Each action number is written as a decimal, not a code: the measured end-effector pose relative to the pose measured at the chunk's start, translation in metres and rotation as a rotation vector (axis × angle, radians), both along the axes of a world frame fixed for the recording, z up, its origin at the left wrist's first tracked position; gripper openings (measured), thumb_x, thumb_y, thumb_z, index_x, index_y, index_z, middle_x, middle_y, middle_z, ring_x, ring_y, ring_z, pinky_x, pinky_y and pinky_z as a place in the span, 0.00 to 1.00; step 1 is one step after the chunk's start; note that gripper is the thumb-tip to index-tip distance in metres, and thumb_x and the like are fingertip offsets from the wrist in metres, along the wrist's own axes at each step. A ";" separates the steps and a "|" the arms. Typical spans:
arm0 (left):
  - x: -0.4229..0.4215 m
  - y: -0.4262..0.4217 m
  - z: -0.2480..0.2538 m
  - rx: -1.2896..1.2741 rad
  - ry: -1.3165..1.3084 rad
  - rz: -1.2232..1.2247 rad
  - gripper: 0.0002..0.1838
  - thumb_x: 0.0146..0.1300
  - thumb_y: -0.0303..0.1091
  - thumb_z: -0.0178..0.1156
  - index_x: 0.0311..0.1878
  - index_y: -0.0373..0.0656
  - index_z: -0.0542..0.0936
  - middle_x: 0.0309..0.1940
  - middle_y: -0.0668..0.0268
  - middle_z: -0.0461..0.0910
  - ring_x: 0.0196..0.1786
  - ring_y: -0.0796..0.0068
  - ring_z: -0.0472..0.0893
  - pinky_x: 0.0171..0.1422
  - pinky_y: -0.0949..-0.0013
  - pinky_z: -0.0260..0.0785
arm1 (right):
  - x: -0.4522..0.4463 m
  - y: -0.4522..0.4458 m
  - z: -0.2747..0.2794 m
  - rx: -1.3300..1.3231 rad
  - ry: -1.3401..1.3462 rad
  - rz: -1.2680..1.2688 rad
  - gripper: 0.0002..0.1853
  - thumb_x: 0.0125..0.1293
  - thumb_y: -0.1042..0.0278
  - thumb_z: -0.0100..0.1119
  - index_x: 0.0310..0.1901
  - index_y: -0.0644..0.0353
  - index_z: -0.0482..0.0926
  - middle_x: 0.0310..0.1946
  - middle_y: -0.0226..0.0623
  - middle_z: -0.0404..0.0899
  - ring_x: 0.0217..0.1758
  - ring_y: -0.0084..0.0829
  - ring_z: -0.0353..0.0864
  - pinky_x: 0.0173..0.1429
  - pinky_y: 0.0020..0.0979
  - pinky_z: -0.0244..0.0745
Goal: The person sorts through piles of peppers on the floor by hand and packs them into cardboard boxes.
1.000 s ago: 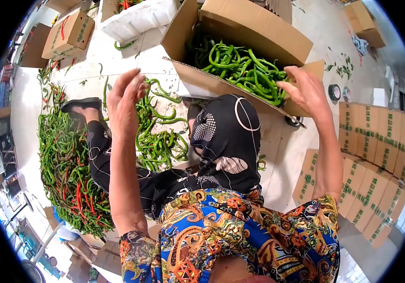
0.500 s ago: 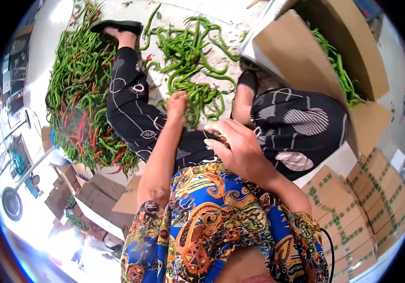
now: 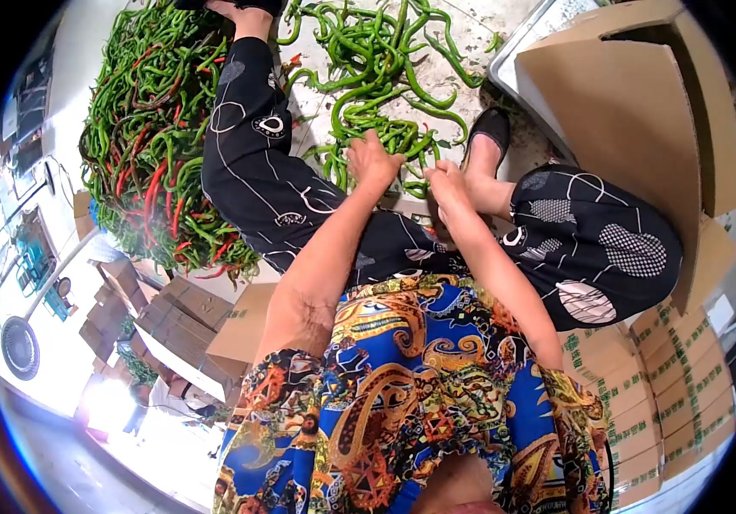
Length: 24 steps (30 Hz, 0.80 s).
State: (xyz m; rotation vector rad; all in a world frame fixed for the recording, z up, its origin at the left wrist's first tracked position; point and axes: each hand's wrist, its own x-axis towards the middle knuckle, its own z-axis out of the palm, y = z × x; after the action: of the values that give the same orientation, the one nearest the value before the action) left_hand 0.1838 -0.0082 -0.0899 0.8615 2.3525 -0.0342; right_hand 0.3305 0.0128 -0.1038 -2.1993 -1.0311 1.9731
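Observation:
Long green chili peppers [image 3: 366, 51] lie in a loose pile on the pale floor between my legs. My left hand [image 3: 374, 161] is at the near edge of this pile, its fingers apart and touching the peppers, with the thumb out to the right. Just to the right, my right hand [image 3: 448, 187] has its fingers drawn together beside the pepper ends. Whatever is between those fingertips is too small to make out.
A large heap of green and red chili peppers [image 3: 141, 163] lies left of my leg. An open cardboard box [image 3: 616, 103] stands at the right, with stacked printed cartons [image 3: 668, 385] behind it. Folded cardboard [image 3: 184, 321] lies at the lower left.
My right hand has moved from above my lap forward to the pile. My left hand has shifted right and its fingers have spread. The view has also shifted.

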 end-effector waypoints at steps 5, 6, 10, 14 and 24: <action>0.005 -0.007 -0.009 -0.004 -0.205 0.159 0.40 0.46 0.41 0.70 0.62 0.50 0.62 0.48 0.44 0.75 0.52 0.43 0.76 0.54 0.45 0.69 | -0.003 -0.006 -0.042 0.072 -0.303 0.320 0.23 0.54 0.61 0.62 0.52 0.61 0.78 0.45 0.44 0.82 0.51 0.38 0.80 0.55 0.35 0.72; 0.005 -0.007 -0.013 0.054 -0.180 0.175 0.39 0.46 0.40 0.70 0.61 0.50 0.63 0.49 0.43 0.74 0.52 0.42 0.76 0.54 0.45 0.69 | -0.007 -0.003 -0.042 0.091 -0.314 0.309 0.23 0.54 0.62 0.61 0.51 0.61 0.78 0.45 0.44 0.82 0.50 0.38 0.80 0.55 0.34 0.72; 0.009 -0.010 -0.024 0.107 -0.117 0.215 0.36 0.46 0.38 0.69 0.61 0.50 0.66 0.52 0.43 0.71 0.55 0.39 0.72 0.57 0.47 0.66 | -0.008 0.003 -0.050 0.135 -0.242 0.269 0.21 0.53 0.65 0.60 0.50 0.62 0.80 0.43 0.43 0.84 0.48 0.35 0.81 0.55 0.31 0.73; 0.010 -0.012 -0.032 0.107 -0.261 0.343 0.40 0.42 0.46 0.72 0.60 0.47 0.69 0.49 0.45 0.76 0.57 0.46 0.71 0.62 0.53 0.64 | -0.014 0.001 -0.056 -0.091 0.119 0.060 0.29 0.57 0.74 0.55 0.64 0.58 0.68 0.50 0.38 0.79 0.46 0.34 0.79 0.50 0.30 0.74; 0.010 -0.001 -0.017 0.283 -0.467 0.698 0.50 0.35 0.59 0.75 0.60 0.38 0.70 0.49 0.45 0.79 0.54 0.49 0.77 0.61 0.58 0.67 | -0.045 -0.001 -0.043 0.106 0.399 0.014 0.24 0.60 0.78 0.48 0.61 0.60 0.67 0.55 0.46 0.72 0.59 0.39 0.70 0.63 0.33 0.63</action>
State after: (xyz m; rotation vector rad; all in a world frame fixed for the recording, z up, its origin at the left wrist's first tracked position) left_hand 0.1942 -0.0088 -0.1067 0.0986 2.1009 0.7181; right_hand 0.2851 0.0118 -0.1471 -1.6522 -1.0604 2.1795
